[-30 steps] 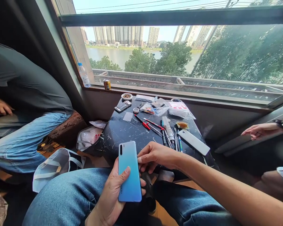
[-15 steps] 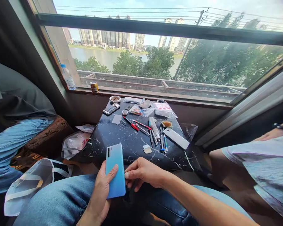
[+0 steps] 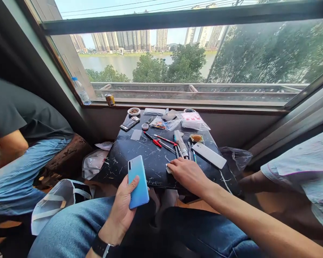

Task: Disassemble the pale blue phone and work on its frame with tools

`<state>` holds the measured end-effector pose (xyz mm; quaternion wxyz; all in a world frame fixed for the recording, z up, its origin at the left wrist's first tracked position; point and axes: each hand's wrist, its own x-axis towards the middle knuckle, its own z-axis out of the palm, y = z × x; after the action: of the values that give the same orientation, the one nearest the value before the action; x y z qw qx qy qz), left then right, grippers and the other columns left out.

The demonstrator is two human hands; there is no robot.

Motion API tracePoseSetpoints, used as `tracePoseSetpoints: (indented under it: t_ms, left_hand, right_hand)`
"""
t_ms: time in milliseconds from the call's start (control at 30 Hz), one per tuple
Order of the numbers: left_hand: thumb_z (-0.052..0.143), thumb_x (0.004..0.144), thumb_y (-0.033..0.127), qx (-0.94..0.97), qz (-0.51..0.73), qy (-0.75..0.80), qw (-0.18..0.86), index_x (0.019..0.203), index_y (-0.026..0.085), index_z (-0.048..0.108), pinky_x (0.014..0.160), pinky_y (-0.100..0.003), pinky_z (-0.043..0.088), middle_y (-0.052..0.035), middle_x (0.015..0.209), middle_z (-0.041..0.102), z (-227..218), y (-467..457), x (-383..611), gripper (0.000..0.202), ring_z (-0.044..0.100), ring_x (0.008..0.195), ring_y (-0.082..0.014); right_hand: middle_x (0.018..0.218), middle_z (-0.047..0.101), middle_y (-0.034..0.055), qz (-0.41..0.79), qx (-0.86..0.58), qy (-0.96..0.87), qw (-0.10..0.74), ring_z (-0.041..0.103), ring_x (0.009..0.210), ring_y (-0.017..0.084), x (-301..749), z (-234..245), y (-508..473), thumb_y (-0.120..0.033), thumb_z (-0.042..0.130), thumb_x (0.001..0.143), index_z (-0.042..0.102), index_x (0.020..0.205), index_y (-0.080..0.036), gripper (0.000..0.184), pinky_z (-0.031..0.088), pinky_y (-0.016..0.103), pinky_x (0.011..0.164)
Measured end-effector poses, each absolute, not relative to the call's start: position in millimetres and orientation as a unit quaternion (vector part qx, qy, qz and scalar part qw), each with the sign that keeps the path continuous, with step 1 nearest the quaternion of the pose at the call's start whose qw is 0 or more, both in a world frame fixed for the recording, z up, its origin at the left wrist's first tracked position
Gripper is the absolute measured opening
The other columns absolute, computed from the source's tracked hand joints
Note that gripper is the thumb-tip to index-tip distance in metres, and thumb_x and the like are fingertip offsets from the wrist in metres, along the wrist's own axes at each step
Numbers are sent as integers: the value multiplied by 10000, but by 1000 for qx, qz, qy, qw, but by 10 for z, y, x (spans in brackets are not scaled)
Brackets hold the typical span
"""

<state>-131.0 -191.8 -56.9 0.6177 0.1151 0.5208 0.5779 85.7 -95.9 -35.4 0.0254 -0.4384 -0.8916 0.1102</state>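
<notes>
Beyond a wide window (image 3: 177, 61) lie a river, trees and tower blocks; a can (image 3: 110, 99) and a bottle (image 3: 82, 92) stand on its sill. Below it sits a dark marbled worktop (image 3: 134, 154).

The left hand (image 3: 121, 211) is closed around a blue phone (image 3: 137, 182), back side up, with the thumb laid across its lower half and the fingers wrapped behind. The phone is held above the knee, its top end over the near edge of the worktop.

The right hand (image 3: 190, 173) lies palm down on the worktop, fingers bent, with their tips on a small pale pad (image 3: 168, 169). Whether the pad is pinched or only touched cannot be told. It lies at the fingertips, just to the right of the phone.

Past the right hand are red-handled tools (image 3: 157, 142), and a white slab (image 3: 209, 155) lies to its right. Plastic bags (image 3: 191, 121) sit farther off, near the sill.

Another person's jeans (image 3: 16, 172) show beyond the left hand, and a pale sleeve (image 3: 307, 168) beyond the right arm.
</notes>
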Motion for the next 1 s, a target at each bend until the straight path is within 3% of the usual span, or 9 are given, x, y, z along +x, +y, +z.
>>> tracePoseSetpoints:
  t_ms: [233, 333, 400, 500, 633, 1000]
  left_hand:
    - [822, 773, 276, 135, 553, 498, 654, 1210, 150, 577, 639, -269, 594, -80, 893, 712, -659, -1966, -1238, 517, 703, 718, -190]
    - [821, 776, 316, 141, 546, 491, 664, 1202, 149, 564, 613, -260, 583, -63, 833, 702, -701, -1989, -1218, 525, 683, 670, -173]
    - [817, 780, 347, 144, 542, 492, 666, 1195, 151, 554, 596, -258, 574, -49, 796, 690, -726, -2004, -1208, 529, 665, 637, -162]
    - [818, 778, 361, 153, 541, 489, 667, 1199, 160, 548, 594, -264, 571, -34, 801, 673, -751, -2024, -1195, 539, 646, 626, -150]
    - [804, 797, 354, 157, 543, 480, 671, 1195, 173, 558, 625, -262, 569, -23, 841, 660, -760, -2041, -1179, 502, 632, 635, -129]
    - [795, 801, 373, 163, 524, 501, 669, 1220, 186, 540, 609, -261, 560, -25, 808, 660, -733, -2041, -1120, 525, 634, 640, -152]
  right_hand:
    - [1003, 696, 198, 113, -486, -861, 96, 637, 999, 308, 708, -505, -967, -22, 484, 901, 668, 906, -119, 207, 450, 370, 829]
    - [966, 719, 160, 175, -520, -824, 144, 683, 943, 276, 614, -411, -897, -129, 483, 967, 623, 866, -162, 175, 483, 334, 766]
    - [923, 744, 105, 231, -529, -798, 172, 719, 827, 213, 522, -346, -905, -248, 387, 1042, 586, 920, -191, 240, 512, 286, 686]
    - [840, 758, 35, 412, -514, -724, 207, 722, 659, 134, 378, -300, -1000, -341, 284, 1069, 532, 921, -209, 317, 536, 222, 588]
    - [776, 716, 10, 654, -481, -522, 261, 693, 611, 118, 278, -336, -1121, -382, 522, 971, 552, 832, -186, 242, 549, 214, 571]
    - [750, 706, 24, 640, -488, -494, 329, 669, 595, 117, 275, -427, -1135, -378, 565, 929, 591, 752, -168, 276, 560, 213, 551]
